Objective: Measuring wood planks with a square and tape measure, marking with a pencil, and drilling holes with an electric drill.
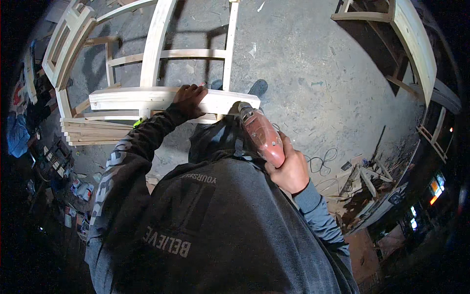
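Observation:
My right hand (292, 170) is wrapped around the rear of a red power drill (263, 137). The drill's chuck end meets the right end of a pale wooden beam (132, 99); the bit itself cannot be made out. My left hand (190, 101) grips the same beam near its middle, fingers curled over the far edge. The beam lies crosswise in front of my body, on top of a wooden frame (155, 49) with long rails and crosspieces.
A stack of wooden strips (95, 132) sits at the left, by a yellow-green object (138, 122). More wooden frames stand at far left (68, 44) and right (416, 44). A coiled cable (323, 161) and wood scraps (369, 179) lie on the right floor. Clutter fills the left edge.

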### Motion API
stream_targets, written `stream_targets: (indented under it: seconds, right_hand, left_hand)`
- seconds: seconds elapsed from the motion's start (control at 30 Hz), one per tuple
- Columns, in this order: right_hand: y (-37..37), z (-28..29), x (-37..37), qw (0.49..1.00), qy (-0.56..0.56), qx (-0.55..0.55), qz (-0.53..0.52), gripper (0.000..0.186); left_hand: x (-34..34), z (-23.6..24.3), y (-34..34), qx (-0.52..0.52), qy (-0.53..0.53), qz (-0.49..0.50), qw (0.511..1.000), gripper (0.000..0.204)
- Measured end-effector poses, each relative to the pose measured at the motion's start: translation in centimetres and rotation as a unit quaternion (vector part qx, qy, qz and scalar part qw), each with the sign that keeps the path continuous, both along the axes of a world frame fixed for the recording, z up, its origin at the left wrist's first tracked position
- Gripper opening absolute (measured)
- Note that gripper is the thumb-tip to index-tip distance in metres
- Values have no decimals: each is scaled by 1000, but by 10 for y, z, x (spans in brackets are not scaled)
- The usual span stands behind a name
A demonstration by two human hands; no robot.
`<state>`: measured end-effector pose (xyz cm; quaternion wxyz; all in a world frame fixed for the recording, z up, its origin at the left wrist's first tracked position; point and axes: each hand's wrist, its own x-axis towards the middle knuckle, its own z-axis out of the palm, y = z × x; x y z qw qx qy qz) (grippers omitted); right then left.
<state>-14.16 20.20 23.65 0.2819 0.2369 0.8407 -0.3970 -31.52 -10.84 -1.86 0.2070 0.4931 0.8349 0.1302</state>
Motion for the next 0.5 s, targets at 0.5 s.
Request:
stream_targets:
  seconds: [0.5]
  right_hand:
    - [-1,-16,9,1000,20,18,12,73]
  left_hand:
    - [-3,5,4,19,56,-23,998,67]
